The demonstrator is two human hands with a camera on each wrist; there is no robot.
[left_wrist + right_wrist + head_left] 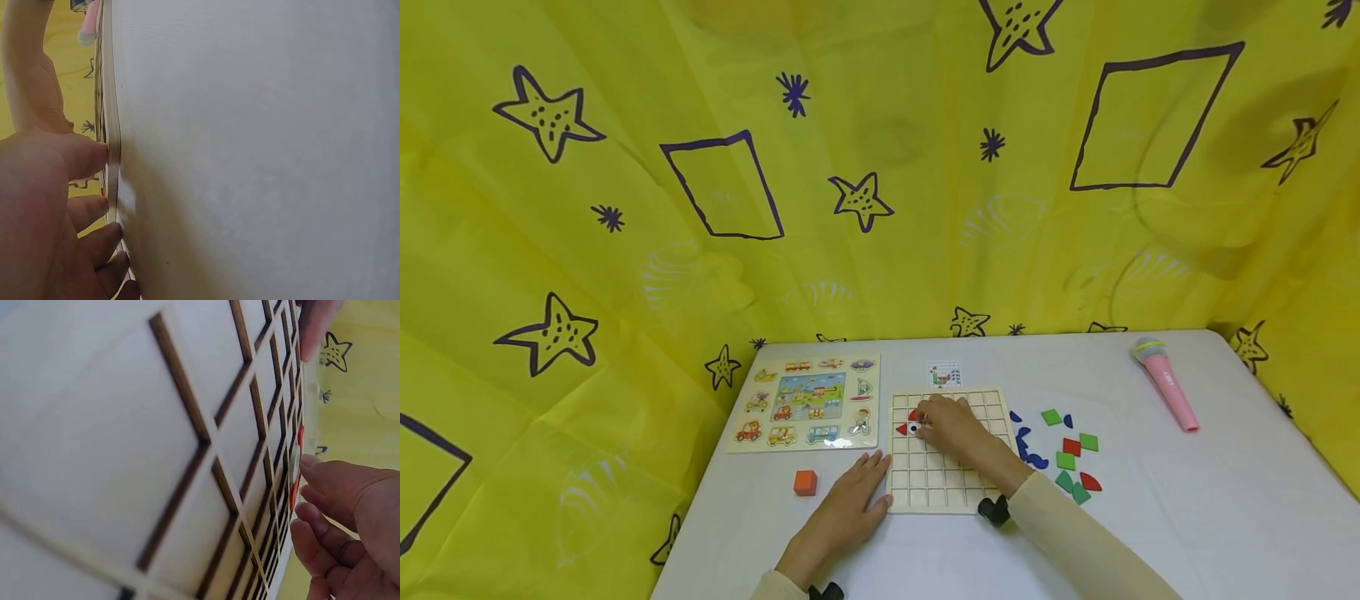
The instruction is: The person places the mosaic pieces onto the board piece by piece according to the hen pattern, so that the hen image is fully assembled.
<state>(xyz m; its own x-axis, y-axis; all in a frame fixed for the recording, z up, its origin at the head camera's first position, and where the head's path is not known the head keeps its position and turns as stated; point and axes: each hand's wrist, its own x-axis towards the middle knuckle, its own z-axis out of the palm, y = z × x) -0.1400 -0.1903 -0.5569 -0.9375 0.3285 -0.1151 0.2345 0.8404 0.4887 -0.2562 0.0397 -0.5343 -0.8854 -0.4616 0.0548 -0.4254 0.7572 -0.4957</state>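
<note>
The square wooden grid board [910,485] lies in front of me. On its left part are a red triangle [902,429], a white tile with a black dot [913,428] and a red piece [913,414] behind that tile. My right hand [953,429] reaches over the board with bent fingers, thumb and forefinger at this red piece; in the right wrist view the fingers [315,515] partly cover the pieces. Fingers extended, my left hand [850,504] rests on the table against the board's left edge, its thumb and fingertips along the rim [113,125].
A small pattern card [944,374] lies behind the board. Loose blue pieces [1022,443], green squares [1088,442] and red pieces [1090,482] are scattered right of it. Further right is a pink toy microphone [1172,387]. Leftward are a picture puzzle [745,442] and an orange cube [805,482].
</note>
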